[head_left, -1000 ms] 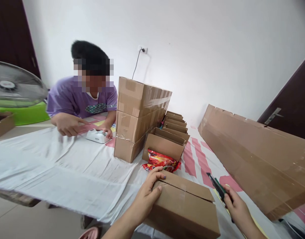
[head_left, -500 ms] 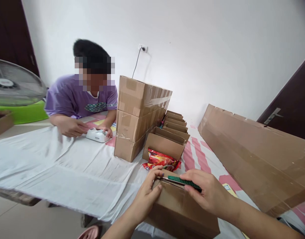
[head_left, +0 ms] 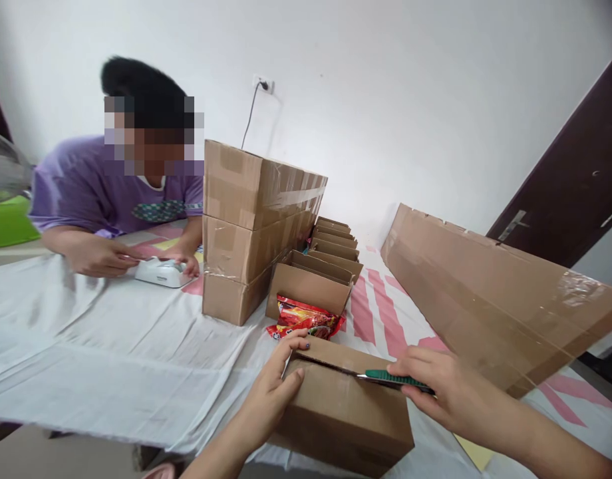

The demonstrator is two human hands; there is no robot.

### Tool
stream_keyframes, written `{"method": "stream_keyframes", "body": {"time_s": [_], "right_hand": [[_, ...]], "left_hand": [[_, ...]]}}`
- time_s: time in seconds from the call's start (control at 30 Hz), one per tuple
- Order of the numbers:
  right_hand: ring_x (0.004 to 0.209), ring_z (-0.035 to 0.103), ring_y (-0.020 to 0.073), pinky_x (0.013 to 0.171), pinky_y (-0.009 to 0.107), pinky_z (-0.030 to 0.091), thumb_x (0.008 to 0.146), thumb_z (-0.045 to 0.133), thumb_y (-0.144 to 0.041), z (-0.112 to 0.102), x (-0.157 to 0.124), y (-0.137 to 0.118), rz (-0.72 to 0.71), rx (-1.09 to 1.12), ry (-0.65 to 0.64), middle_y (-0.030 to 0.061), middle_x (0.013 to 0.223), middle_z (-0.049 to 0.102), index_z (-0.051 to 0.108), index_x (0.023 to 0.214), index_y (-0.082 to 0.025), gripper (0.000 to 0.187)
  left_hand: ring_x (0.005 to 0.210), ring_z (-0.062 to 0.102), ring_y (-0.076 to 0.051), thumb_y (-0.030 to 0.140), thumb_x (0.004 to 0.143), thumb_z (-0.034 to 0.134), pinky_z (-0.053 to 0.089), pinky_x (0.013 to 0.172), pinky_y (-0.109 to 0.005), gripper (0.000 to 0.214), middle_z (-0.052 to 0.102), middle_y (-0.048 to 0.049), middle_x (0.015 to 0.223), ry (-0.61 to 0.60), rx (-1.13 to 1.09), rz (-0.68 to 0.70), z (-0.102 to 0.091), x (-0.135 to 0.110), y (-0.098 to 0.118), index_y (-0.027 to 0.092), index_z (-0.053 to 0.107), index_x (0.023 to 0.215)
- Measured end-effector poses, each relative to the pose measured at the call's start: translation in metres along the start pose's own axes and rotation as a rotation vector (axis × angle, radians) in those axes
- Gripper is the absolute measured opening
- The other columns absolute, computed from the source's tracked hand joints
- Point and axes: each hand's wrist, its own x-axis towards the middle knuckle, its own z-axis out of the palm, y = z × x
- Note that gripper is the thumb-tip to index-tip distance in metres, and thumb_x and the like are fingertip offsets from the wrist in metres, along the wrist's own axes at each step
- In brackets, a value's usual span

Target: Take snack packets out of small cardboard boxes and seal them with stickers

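Note:
In the head view my right hand (head_left: pixel 446 389) grips a green box cutter (head_left: pixel 386 377). Its blade tip lies at the gap along the top flaps of a brown cardboard box (head_left: pixel 348 409). The flap on the far side stands slightly raised. My left hand (head_left: pixel 271 382) clasps the left end of this box, thumb on the near flap and fingers over the far one. Just behind the box rests a shiny red food packet (head_left: pixel 306 317), leaning against an open carton (head_left: pixel 308 286).
Taped cartons (head_left: pixel 231 246) are stacked left of a row of open cartons (head_left: pixel 336 239). A large cardboard sheet (head_left: pixel 465 286) stands on the right. Across the cloth-covered table (head_left: pixel 136 366), a person in purple (head_left: pixel 81 179) handles a white device (head_left: pixel 162 273).
My right hand has drawn the box cutter rightward along the box's top, and the gap between the flaps is wider. My left hand stays at the left end. The view has turned right.

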Motion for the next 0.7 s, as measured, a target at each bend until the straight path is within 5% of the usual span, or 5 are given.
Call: {"method": "stream_keyframes", "body": {"time_s": [0.17, 0.27, 0.47, 0.7], "right_hand": [[0.084, 0.065, 0.0195, 0.072, 0.03, 0.054, 0.088, 0.05, -0.019, -0.001, -0.032, 0.023, 0.071, 0.057, 0.039, 0.0043, 0.098, 0.068, 0.063, 0.108, -0.03, 0.027], [0.088, 0.067, 0.0227, 0.076, 0.034, 0.057, 0.088, 0.053, -0.027, 0.013, -0.051, 0.046, 0.154, 0.076, 0.17, 0.0068, 0.1, 0.07, 0.066, 0.104, -0.027, 0.021], [0.094, 0.069, 0.025, 0.083, 0.035, 0.057, 0.087, 0.055, -0.038, 0.088, -0.081, 0.087, 0.336, 0.161, 0.525, 0.0092, 0.103, 0.072, 0.067, 0.104, -0.022, 0.026], [0.115, 0.059, 0.0282, 0.096, 0.045, 0.051, 0.091, 0.048, -0.036, 0.174, -0.094, 0.116, 0.462, 0.081, 0.631, 0.0098, 0.121, 0.063, 0.058, 0.121, -0.025, 0.034]], "left_hand": [[0.129, 0.045, -0.032, 0.038, 0.087, 0.048, 0.035, 0.105, -0.054, 0.03, 0.049, -0.0124, 0.14, 0.004, 0.03, 0.012, 0.0, -0.001, -0.005, 0.022, 0.058, 0.111], [0.131, 0.044, -0.031, 0.04, 0.09, 0.046, 0.034, 0.107, -0.053, 0.033, 0.049, -0.0115, 0.14, 0.017, 0.046, 0.044, 0.001, -0.001, -0.008, 0.023, 0.057, 0.116], [0.134, 0.04, -0.031, 0.039, 0.091, 0.046, 0.032, 0.11, -0.053, 0.041, 0.047, -0.012, 0.143, 0.032, 0.118, 0.086, 0.006, -0.004, -0.005, 0.024, 0.052, 0.129], [0.136, 0.038, -0.032, 0.044, 0.091, 0.045, 0.029, 0.111, -0.055, 0.049, 0.042, -0.0124, 0.147, 0.001, 0.092, 0.048, 0.006, -0.006, -0.003, 0.024, 0.043, 0.137]]}}
